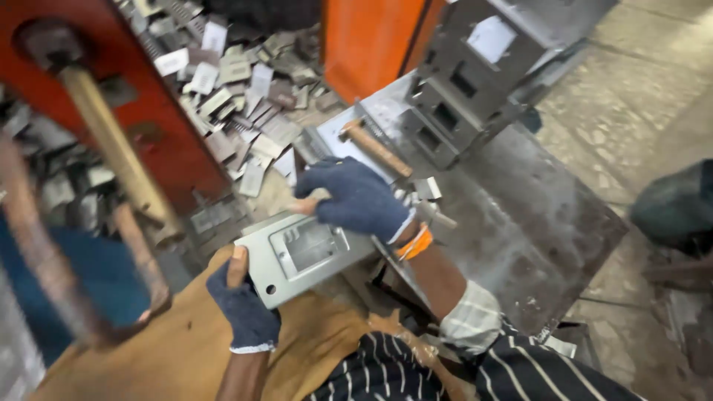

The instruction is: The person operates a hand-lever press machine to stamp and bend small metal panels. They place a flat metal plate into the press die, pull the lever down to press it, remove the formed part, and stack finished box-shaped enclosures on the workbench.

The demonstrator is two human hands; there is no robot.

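Both gloved hands grip our plate [304, 252] at frame centre: left hand [241, 301] closed on its lower-left corner, right hand [356, 197] clamped over its top edge; scrap pile [238, 89] upper left.

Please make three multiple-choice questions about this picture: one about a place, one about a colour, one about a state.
1. Where does the heap of small metal pieces lie?
A. beyond the hands
B. on the person's lap
C. on the stacked boxes

2. What colour are the gloves?
A. white
B. dark blue
C. yellow

3. How is the stamped metal plate held?
A. by both hands
B. by one hand
C. by no hand

Answers: 1 A, the heap is above the hands in the view. 2 B, both are dark blue. 3 A, left hand grips its corner, right hand lies on top.
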